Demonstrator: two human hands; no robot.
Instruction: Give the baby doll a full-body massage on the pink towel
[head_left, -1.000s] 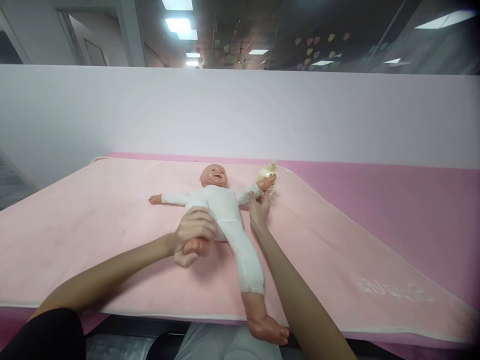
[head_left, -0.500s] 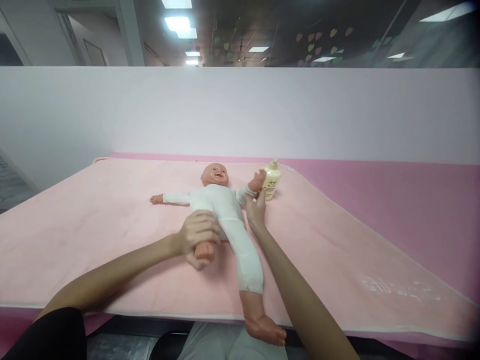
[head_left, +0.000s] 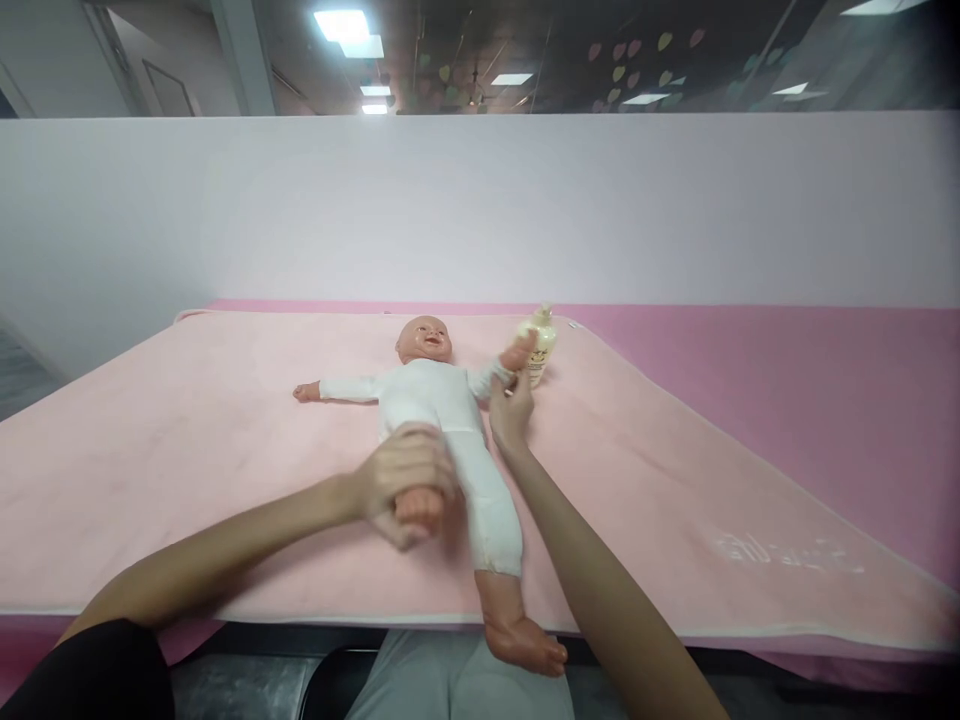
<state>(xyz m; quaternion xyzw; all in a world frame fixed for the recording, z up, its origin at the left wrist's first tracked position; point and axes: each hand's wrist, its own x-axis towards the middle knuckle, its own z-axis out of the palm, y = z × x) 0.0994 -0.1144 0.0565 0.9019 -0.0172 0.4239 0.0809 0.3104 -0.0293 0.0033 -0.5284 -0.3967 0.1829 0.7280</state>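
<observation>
A baby doll (head_left: 431,395) with a white cloth body lies face up, its head toward the far edge. My left hand (head_left: 409,480) is wrapped round one of its legs, which is bent up so that the foot (head_left: 420,508) pokes out of my grip. My right hand (head_left: 512,408) pinches the doll's raised arm near the wrist; the fingertips are partly hidden. The other leg (head_left: 495,520) stretches toward me, its foot past the table's near edge. Just behind the raised arm stands a pale yellow pump bottle (head_left: 541,350).
A peach-pink towel (head_left: 225,450) with white lettering at the right covers most of the pink table (head_left: 810,400). A white partition (head_left: 480,210) rises along the far side. My legs (head_left: 457,680) are below the near edge.
My left hand has shifted slightly right with the doll's foot, and is blurred. The doll's raised hand leans more to the right. The whole view has tilted a little.
</observation>
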